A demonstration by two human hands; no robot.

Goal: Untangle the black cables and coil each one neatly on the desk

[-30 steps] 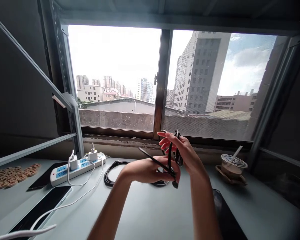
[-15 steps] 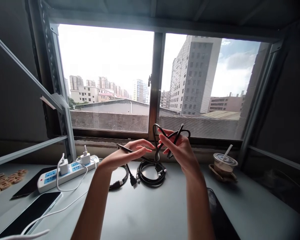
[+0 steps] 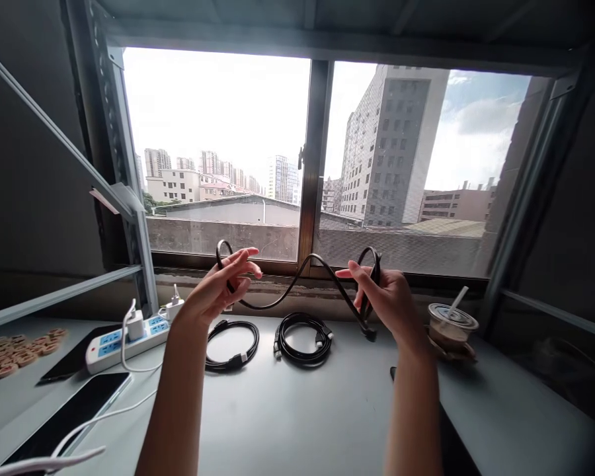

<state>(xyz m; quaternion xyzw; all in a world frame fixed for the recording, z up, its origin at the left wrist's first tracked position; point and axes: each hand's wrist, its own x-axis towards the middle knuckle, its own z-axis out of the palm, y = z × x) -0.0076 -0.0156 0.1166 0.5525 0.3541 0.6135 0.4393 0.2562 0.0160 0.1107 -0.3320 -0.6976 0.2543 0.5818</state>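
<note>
A black cable (image 3: 265, 307) is stretched in a wavy line between my two hands, above the desk. At the left, my left hand (image 3: 228, 281) grips one part of it between thumb and fingers, with a loop standing up behind the fingers. Several turns of the same cable are gathered in my right hand (image 3: 383, 294), its index finger pointing left. A dark plug (image 3: 369, 334) hangs below the right hand. On the desk beneath lie two coiled black cables, a left coil (image 3: 252, 324) and a thicker middle coil (image 3: 305, 360), both with plugs showing.
A white power strip (image 3: 102, 359) with chargers stands at left, near a phone (image 3: 69, 416) and wooden discs (image 3: 24, 354). A lidded drink cup (image 3: 451, 324) sits at right. Partly behind my right forearm lies a dark flat object (image 3: 456, 443). A window rises behind the desk.
My hands have moved apart, left hand leftward and right hand rightward, drawing out the cable between them. The plug that hung over the desk near the left coil has moved away from there.
</note>
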